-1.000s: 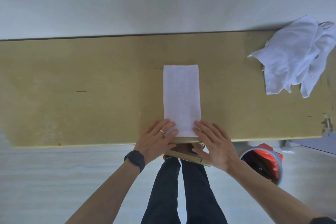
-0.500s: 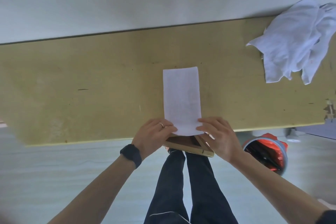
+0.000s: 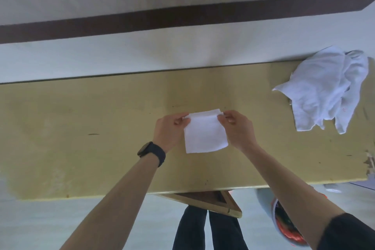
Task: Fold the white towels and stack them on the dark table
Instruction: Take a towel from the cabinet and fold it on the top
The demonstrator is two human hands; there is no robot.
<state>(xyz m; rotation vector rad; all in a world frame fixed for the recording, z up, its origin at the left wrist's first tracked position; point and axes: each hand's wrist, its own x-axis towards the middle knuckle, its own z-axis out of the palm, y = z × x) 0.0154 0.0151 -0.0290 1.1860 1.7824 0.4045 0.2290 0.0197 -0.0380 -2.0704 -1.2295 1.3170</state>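
Mid-frame, the white towel [image 3: 205,135] is pinched at its 2 top corners by the left hand [image 3: 169,130] and right hand [image 3: 239,128], and its fold likely must be pressed flat next.

Both hands, left hand [image 3: 169,131] and right hand [image 3: 239,129], pinch the folded towel's [image 3: 205,135] far corners above the table [image 3: 81,128].

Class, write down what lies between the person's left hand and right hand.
The folded white towel, its far corners pinched by the left hand and the right hand; the head view shows this.
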